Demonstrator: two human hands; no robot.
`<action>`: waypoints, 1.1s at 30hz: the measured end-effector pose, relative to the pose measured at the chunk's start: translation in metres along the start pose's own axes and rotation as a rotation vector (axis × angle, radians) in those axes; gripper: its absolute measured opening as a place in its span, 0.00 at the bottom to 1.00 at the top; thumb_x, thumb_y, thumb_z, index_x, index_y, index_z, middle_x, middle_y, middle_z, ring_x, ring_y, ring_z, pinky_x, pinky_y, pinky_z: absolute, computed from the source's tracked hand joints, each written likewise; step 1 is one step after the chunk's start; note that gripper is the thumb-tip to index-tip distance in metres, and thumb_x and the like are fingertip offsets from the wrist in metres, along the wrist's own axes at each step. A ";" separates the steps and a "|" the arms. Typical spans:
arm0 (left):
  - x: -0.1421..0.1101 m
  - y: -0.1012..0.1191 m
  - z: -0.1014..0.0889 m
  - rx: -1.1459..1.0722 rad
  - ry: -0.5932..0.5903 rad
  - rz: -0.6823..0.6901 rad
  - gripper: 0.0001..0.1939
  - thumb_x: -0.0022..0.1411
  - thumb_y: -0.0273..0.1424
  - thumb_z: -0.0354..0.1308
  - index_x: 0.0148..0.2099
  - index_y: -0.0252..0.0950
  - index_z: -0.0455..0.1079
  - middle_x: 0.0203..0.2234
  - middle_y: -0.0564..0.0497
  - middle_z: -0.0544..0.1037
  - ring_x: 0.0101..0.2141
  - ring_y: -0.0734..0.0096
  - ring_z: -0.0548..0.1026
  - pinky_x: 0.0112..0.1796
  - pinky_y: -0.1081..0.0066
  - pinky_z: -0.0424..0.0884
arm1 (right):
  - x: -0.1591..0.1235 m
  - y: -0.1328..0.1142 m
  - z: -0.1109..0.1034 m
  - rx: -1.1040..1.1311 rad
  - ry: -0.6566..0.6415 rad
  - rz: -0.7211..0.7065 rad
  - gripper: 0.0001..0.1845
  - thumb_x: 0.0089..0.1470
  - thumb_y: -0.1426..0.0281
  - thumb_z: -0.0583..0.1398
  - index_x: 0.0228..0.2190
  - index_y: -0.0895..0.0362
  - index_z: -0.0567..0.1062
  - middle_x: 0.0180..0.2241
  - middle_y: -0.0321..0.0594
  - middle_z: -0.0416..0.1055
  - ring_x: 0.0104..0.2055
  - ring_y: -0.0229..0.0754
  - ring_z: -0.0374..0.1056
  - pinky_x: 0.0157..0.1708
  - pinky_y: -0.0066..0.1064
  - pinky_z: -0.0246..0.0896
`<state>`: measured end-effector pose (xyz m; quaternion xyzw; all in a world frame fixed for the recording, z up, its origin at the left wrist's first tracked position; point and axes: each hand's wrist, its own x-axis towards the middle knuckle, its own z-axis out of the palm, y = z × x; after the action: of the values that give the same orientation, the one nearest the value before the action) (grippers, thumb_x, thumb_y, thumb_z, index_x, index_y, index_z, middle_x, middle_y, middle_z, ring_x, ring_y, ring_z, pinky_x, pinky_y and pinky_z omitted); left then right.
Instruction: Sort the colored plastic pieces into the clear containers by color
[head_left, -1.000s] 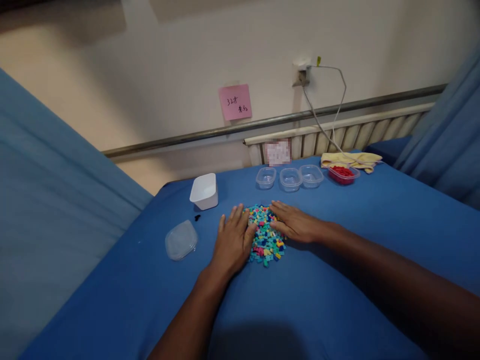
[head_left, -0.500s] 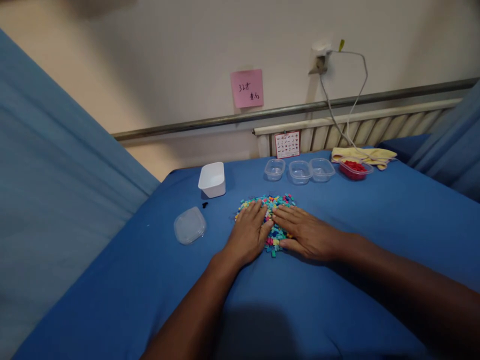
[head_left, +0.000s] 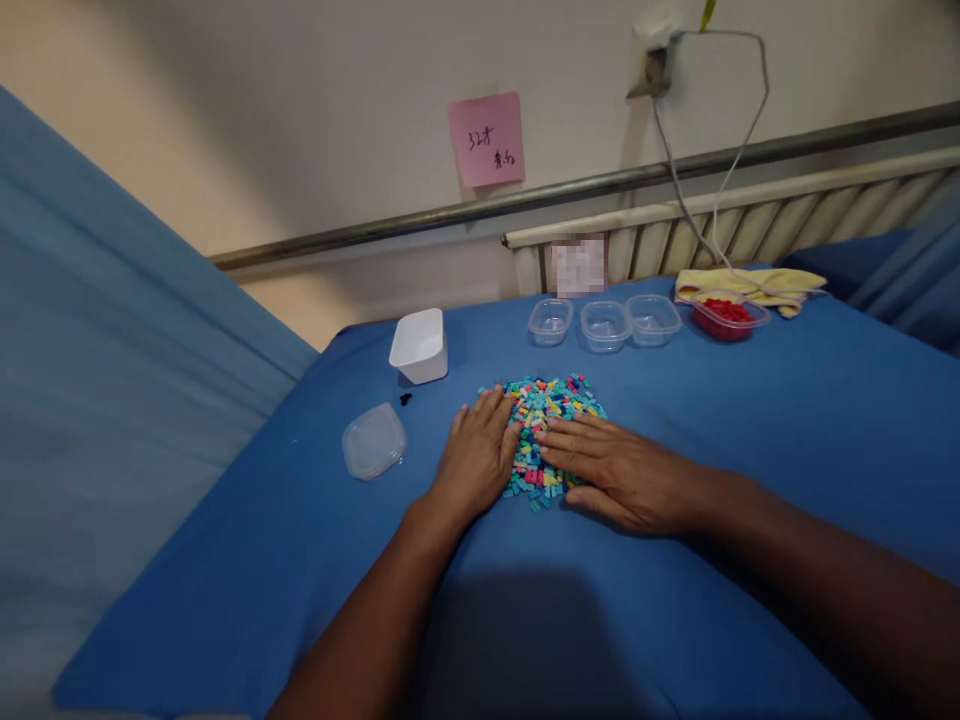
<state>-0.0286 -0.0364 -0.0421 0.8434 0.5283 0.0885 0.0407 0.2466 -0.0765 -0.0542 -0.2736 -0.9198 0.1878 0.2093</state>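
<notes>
A spread heap of small building bricks (head_left: 536, 440) in teal, blue, yellow, pink and orange lies on the blue cloth. Along the heap's left edge my left hand (head_left: 476, 450) rests flat, fingers stretched out and pointing away from me. My right hand (head_left: 619, 470) lies flat over the heap's right side, its fingers pointing left and thumb apart. Both palms face down, so the bricks beneath them are hidden. Neither hand grips anything.
A white tub (head_left: 420, 348), a clear lid (head_left: 373, 442) and small black pieces (head_left: 406, 399) are on the left. Clear containers (head_left: 551, 322) line the back, beside a container of red pieces (head_left: 727, 318) and a yellow cloth (head_left: 750, 285). A radiator (head_left: 787, 225) stands behind.
My left hand has shifted left, away from my right hand, and the gap between them shows more bricks. The heap looks more spread out. The camera view has tilted slightly.
</notes>
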 end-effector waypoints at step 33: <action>-0.025 0.010 -0.040 -0.324 -0.038 0.477 0.14 0.77 0.41 0.65 0.54 0.36 0.80 0.44 0.47 0.80 0.46 0.59 0.77 0.50 0.56 0.72 | -0.009 0.007 -0.009 -0.260 0.265 -0.118 0.14 0.76 0.69 0.59 0.55 0.58 0.82 0.53 0.53 0.84 0.54 0.55 0.81 0.55 0.52 0.80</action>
<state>-0.0383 -0.0643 -0.0040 0.9279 0.2930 0.1631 0.1626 0.2606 -0.0741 -0.0521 -0.2662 -0.9152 0.0169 0.3022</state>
